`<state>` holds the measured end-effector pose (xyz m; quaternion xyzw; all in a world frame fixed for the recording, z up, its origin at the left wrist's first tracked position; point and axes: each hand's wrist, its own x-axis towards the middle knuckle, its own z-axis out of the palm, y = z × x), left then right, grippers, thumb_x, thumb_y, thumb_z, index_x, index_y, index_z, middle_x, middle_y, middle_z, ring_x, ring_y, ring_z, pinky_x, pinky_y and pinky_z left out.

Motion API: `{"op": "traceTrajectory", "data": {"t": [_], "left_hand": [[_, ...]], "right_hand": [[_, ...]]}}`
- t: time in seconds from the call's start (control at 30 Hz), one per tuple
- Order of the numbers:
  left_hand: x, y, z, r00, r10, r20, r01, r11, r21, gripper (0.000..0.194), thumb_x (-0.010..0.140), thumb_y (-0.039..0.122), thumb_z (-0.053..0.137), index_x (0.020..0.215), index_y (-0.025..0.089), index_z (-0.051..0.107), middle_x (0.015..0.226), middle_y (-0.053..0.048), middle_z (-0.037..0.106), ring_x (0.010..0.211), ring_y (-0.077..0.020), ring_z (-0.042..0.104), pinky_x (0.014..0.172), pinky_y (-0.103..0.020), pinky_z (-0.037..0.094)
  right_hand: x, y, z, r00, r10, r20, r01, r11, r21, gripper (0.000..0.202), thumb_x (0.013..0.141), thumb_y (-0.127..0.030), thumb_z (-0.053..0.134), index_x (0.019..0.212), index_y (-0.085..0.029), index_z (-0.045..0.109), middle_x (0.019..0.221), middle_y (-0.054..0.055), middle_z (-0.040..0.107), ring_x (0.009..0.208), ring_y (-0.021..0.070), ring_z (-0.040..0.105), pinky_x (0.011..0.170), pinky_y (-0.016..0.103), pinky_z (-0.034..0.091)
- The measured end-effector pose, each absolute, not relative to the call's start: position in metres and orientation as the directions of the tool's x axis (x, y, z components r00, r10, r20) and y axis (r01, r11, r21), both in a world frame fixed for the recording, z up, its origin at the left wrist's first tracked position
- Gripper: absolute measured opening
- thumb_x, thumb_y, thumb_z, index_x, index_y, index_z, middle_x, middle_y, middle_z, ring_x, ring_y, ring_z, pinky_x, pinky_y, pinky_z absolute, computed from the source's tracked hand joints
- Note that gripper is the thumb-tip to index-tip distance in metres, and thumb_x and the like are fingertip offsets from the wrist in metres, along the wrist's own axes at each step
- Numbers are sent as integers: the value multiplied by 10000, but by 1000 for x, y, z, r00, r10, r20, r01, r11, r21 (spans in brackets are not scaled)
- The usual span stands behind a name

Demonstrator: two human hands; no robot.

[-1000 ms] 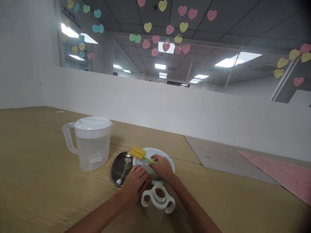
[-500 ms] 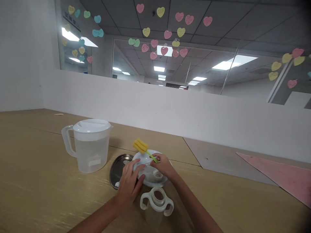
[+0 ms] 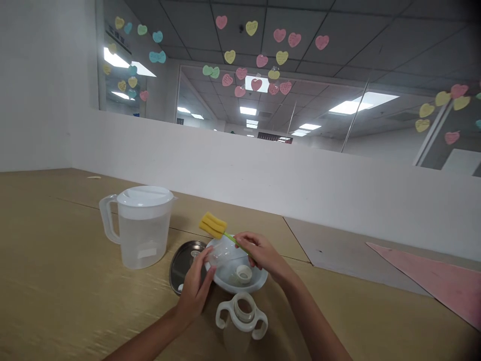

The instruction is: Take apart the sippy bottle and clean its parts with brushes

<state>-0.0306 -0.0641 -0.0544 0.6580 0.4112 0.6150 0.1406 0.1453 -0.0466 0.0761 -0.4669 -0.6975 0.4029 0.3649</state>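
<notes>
Holding a clear cup [image 3: 222, 252] between fingers and thumb of the left hand [image 3: 193, 288], over a white bowl [image 3: 230, 284], and gripping a yellow sponge brush [image 3: 214, 225] in the right hand [image 3: 262, 254]. Apparently at a scrubbing step, likely calling next for turning the brush toward the cup.

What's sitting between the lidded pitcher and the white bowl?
The head view shows a metal tray between the lidded pitcher and the white bowl; the left hand hides part of the tray.
</notes>
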Motion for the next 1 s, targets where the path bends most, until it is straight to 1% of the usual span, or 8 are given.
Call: {"op": "traceTrajectory", "data": {"t": [0.13,0.3,0.4,0.5,0.57,0.8,0.87,1.0], "left_hand": [[-32,-60,-55,-243,718,653,259,-600,757,442,931,436,374,1299,193,349,1214,-114,583,1052,-221,600,891,-364,481],[-32,-58,-57,-281,685,672,251,-624,740,457,945,430,340,1327,180,314,1171,-116,608,1060,-216,595,887,-355,482],[-31,-61,-58,-249,651,717,319,-644,695,422,954,375,339,1335,194,332,1289,-121,519,1161,-224,520,960,-378,432],[-30,-65,-60,-94,573,814,382,-735,561,389,958,315,328,1331,217,378,1368,-110,429,1268,-236,398,1047,-411,333],[-31,-66,-62,-28,541,841,364,-778,512,382,960,310,310,1318,219,407,1352,-110,431,1262,-236,393,1045,-410,330],[-41,-56,-61,-215,704,677,269,-624,734,525,942,478,240,959,134,636,910,-115,650,838,-234,597,777,-382,481],[-46,-53,-58,-261,698,667,272,-609,745,519,936,488,256,926,137,638,894,-110,653,829,-235,598,775,-381,480],[-55,-47,-48,-407,636,655,292,-589,753,448,925,491,295,1099,176,562,1052,-95,601,981,-237,556,888,-398,439]], "right_hand": [[166,-50,93,-297,943,153,389,266,-882,290,738,-382,588,893,-162,699,742,20,643,416,55,404,367,178,266],[184,-54,98,-391,916,92,539,308,-784,289,729,-330,591,944,-189,722,691,19,641,476,97,433,409,205,317],[185,-59,101,-410,910,64,643,338,-687,292,749,-303,557,955,-188,729,660,19,636,512,103,437,438,207,317],[183,-62,104,-470,883,17,701,384,-601,273,741,-265,564,937,-187,738,654,13,642,541,101,457,496,211,337],[179,-63,103,-520,854,15,701,436,-564,258,745,-256,560,921,-202,742,661,4,649,569,105,474,527,214,344],[163,-65,95,-579,806,121,691,564,-452,198,756,-254,579,871,-240,739,688,-19,665,573,100,495,553,220,335],[161,-66,95,-563,811,157,692,567,-448,185,758,-269,587,866,-241,734,723,-17,670,587,104,507,560,222,341],[163,-65,97,-479,839,257,711,543,-447,203,780,-293,567,902,-244,722,782,-3,683,643,127,536,589,234,355]]}}
